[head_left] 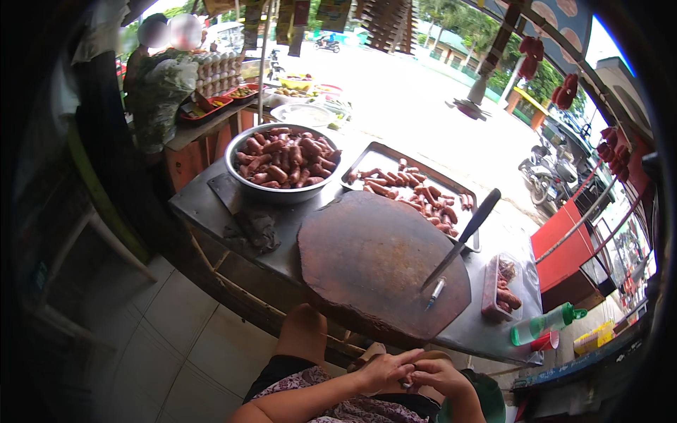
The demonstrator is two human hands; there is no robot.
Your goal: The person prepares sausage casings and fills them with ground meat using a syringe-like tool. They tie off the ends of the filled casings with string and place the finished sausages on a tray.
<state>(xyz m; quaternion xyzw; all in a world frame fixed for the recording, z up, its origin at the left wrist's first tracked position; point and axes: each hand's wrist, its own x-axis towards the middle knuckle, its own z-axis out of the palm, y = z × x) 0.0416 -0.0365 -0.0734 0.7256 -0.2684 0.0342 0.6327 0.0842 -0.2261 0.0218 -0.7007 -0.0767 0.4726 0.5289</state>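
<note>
My left hand and my right hand meet over my lap below the counter's front edge, fingers closed and overlapping; whatever is between them is too small to make out. In front of me lies a thick, worn wooden chopping block. A long knife with a black handle leans diagonally over its right part, with a small slim pale object beside the blade. Red sausages fill a metal basin at the back left, and more lie on a rectangular tray behind the block.
The steel counter holds a clear container of meat, a green bottle and a red cup at right. Egg trays stand back left beside people. Motorbikes stand outside; red sausage bunches hang at right.
</note>
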